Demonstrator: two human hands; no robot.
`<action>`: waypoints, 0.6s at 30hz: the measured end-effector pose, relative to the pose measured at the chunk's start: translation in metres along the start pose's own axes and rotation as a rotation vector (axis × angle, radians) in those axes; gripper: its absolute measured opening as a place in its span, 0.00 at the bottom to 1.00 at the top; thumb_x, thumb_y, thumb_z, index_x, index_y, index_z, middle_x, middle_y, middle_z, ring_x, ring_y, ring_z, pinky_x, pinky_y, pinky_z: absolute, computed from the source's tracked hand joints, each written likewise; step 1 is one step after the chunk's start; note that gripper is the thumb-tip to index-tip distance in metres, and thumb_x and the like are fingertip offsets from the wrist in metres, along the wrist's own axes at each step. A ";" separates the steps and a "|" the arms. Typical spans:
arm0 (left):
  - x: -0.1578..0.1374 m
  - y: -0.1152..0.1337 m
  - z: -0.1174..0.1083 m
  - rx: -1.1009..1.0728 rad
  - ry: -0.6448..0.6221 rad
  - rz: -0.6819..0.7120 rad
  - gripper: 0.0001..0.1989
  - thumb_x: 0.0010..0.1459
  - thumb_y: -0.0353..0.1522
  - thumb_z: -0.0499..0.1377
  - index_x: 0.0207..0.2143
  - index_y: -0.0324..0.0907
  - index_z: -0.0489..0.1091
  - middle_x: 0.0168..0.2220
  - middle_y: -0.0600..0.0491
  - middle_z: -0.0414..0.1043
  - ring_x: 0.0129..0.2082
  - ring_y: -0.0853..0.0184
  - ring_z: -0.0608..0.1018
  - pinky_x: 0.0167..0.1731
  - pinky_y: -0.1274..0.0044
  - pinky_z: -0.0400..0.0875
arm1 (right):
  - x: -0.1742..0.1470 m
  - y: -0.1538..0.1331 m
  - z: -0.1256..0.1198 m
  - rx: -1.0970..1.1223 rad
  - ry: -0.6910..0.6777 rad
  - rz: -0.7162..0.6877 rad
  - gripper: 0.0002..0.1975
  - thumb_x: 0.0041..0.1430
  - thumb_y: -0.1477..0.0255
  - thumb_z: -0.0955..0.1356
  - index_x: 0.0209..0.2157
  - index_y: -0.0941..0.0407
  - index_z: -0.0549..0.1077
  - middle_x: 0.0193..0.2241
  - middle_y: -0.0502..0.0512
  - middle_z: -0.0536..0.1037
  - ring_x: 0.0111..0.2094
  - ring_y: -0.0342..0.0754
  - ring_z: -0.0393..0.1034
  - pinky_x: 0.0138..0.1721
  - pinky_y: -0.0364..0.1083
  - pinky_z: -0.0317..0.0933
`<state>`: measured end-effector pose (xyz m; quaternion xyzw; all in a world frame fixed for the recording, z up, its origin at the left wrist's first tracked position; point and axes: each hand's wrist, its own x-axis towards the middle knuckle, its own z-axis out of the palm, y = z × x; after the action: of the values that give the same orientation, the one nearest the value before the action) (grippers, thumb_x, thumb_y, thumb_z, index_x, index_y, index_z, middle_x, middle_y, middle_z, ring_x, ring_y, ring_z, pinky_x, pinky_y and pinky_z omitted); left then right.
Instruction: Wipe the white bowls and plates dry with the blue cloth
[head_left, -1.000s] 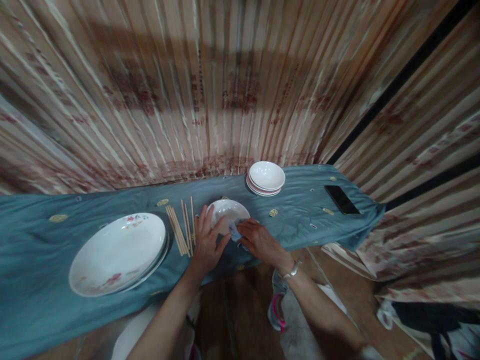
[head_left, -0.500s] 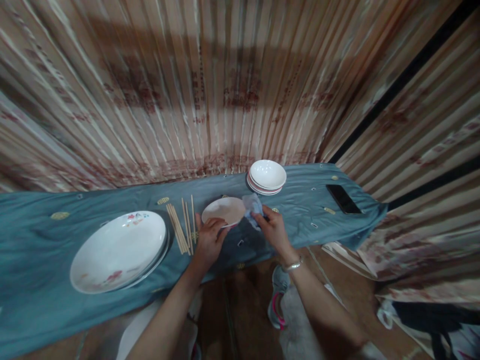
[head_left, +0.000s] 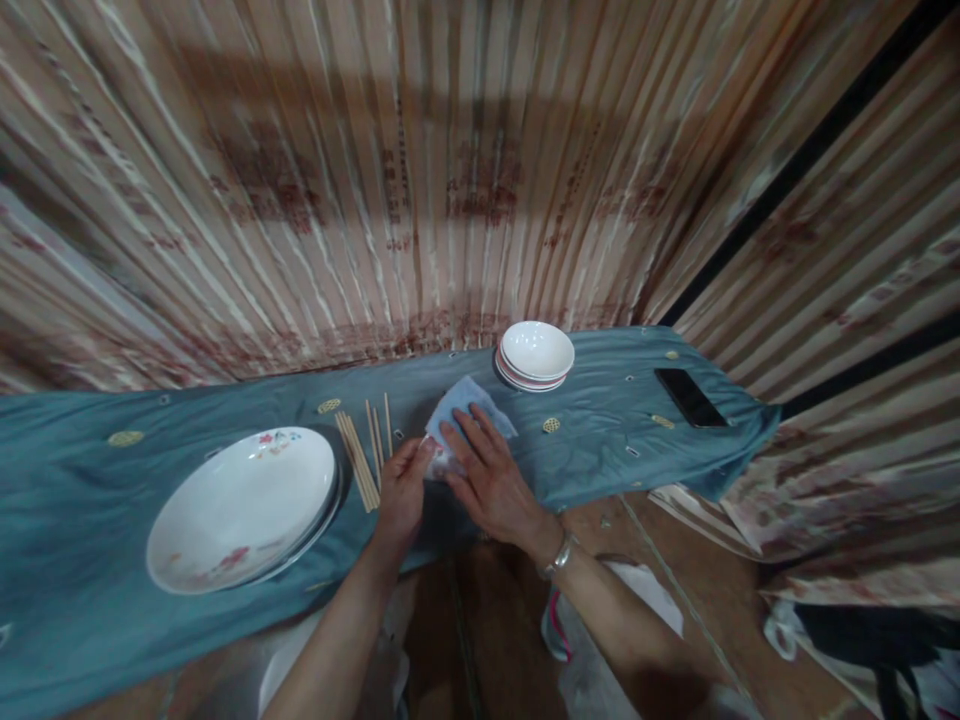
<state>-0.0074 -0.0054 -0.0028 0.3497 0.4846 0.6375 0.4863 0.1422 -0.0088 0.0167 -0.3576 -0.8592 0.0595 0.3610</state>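
Note:
A white bowl point(head_left: 439, 462) with red marks is tilted above the cloth-covered table, largely hidden behind my hands and a light blue cloth point(head_left: 466, 392). My left hand point(head_left: 403, 488) is closed on the bowl's left edge, thumb on top. With fingers spread over the blue cloth, my right hand point(head_left: 491, 488) presses it against the bowl. Just left of my left hand lie several wooden chopsticks point(head_left: 357, 460), some in a bundle and a few apart. Beyond my right hand stands a stack of white bowls point(head_left: 537, 350).
Large white floral plates point(head_left: 240, 510) are stacked at the left of the blue-green tablecloth point(head_left: 67, 500). A black phone point(head_left: 688, 397) lies near the right end. A pleated curtain point(head_left: 465, 180) hangs behind the table, and a dark pole point(head_left: 795, 180) slants at the right.
My right hand has moved left with the cloth and now lays it over the bowl. The bowl has turned from facing up to tilted, its inside now hidden.

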 end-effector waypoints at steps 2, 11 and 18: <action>0.004 -0.006 -0.004 -0.038 0.086 -0.025 0.13 0.43 0.40 0.68 0.25 0.41 0.73 0.25 0.57 0.73 0.27 0.70 0.73 0.33 0.78 0.68 | 0.004 -0.007 0.006 -0.041 -0.040 -0.032 0.26 0.68 0.67 0.61 0.65 0.56 0.57 0.67 0.62 0.55 0.70 0.59 0.35 0.66 0.64 0.47; 0.001 0.017 -0.006 -0.063 0.103 -0.074 0.04 0.47 0.32 0.63 0.24 0.41 0.76 0.33 0.48 0.80 0.38 0.57 0.80 0.43 0.68 0.74 | 0.017 0.014 0.022 0.245 0.085 0.252 0.25 0.71 0.64 0.55 0.66 0.53 0.57 0.67 0.59 0.57 0.68 0.51 0.47 0.68 0.58 0.47; 0.003 0.006 -0.010 -0.111 0.077 -0.048 0.10 0.54 0.36 0.60 0.30 0.39 0.78 0.34 0.45 0.81 0.42 0.56 0.79 0.46 0.66 0.74 | 0.020 0.032 0.042 0.530 0.204 0.487 0.26 0.70 0.58 0.55 0.63 0.55 0.62 0.61 0.59 0.67 0.63 0.50 0.59 0.65 0.53 0.53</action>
<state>-0.0192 -0.0059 0.0001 0.2857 0.4751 0.6645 0.5010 0.1230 0.0346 -0.0141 -0.4498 -0.6634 0.3282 0.4999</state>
